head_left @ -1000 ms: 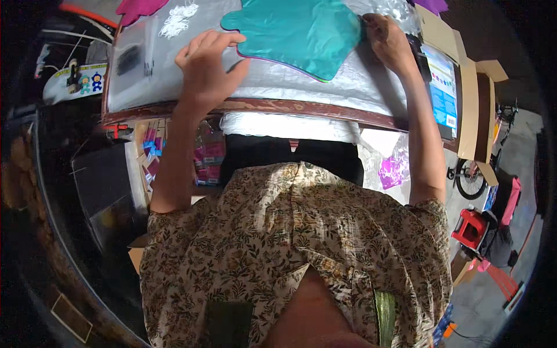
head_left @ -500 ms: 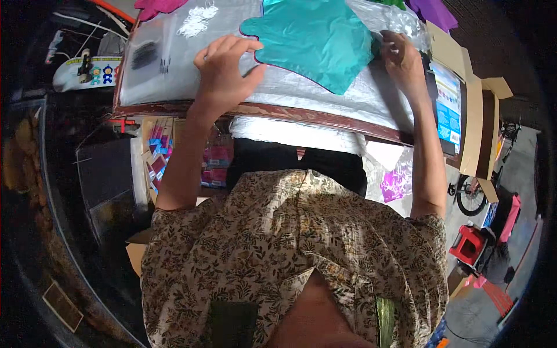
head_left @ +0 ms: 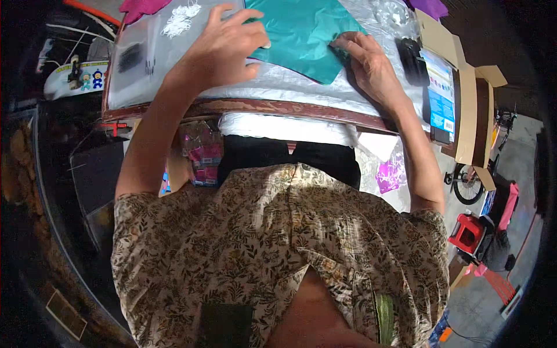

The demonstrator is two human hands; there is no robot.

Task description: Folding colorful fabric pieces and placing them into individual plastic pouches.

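A shiny teal sheet [head_left: 307,40], thin and foil-like with a dark purple edge, lies flat near the far side of the table. My left hand [head_left: 229,55] is over its left edge, fingers spread and slightly bent; I see nothing held in it. At the sheet's right edge, my right hand [head_left: 368,61] has its fingers drawn together on the material. The tips of that hand's thumb and fingers are partly hidden. The sheet's far end runs out of the picture.
The table [head_left: 290,108] has a worn red-brown edge and a translucent plastic cover. White string [head_left: 181,21] lies at the left, clear plastic [head_left: 395,16] at the far right. A black object [head_left: 412,61] and blue-white package [head_left: 441,95] stand beside an open cardboard box [head_left: 469,116].
My left hand has moved up and right, over the sheet's edge. My right hand has moved left and down onto the sheet's right edge, which now sits further in. The view has shifted slightly.
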